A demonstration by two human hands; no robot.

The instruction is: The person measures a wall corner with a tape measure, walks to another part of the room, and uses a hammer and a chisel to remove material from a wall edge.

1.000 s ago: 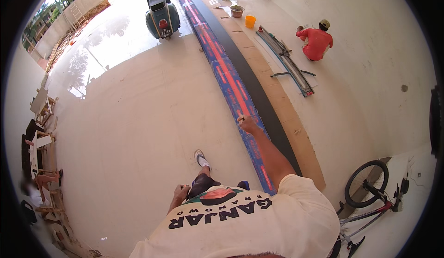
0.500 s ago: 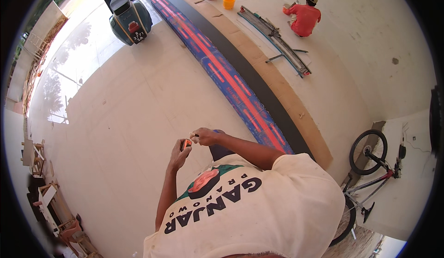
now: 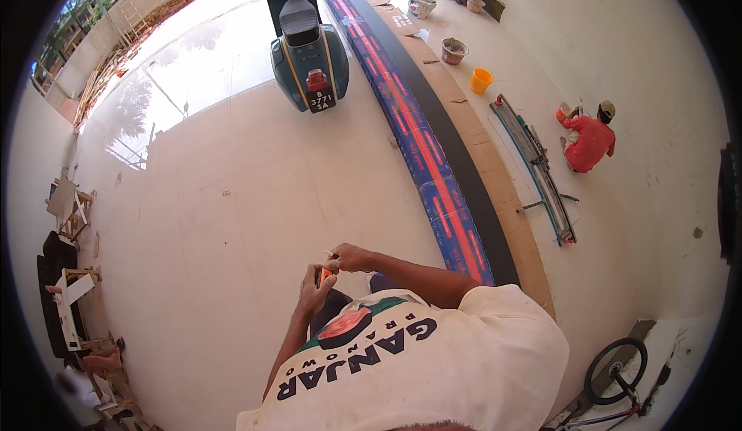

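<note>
My left hand (image 3: 311, 296) is closed around a small orange and black object (image 3: 326, 276), which looks like a tape measure. My right hand (image 3: 352, 258) is right beside it, fingers pinched on a short pale stick (image 3: 332, 255) whose kind is too small to make out. Both hands are together in front of my chest, above the pale tiled floor (image 3: 232, 238). The fingers partly cover what they hold.
Blue and red cardboard (image 3: 433, 172), a black strip (image 3: 464, 168) and brown cardboard (image 3: 506, 214) run along the floor to my right. Beyond lie a tile cutter (image 3: 537, 172), an orange bucket (image 3: 481, 81) and a crouching person (image 3: 591, 143). A scooter (image 3: 309, 60) stands ahead; a bicycle (image 3: 618, 373) is at right.
The view has tilted up and shifted left, showing more of the far floor and a second person. My hands have drawn closer together, with the orange object still in the left.
</note>
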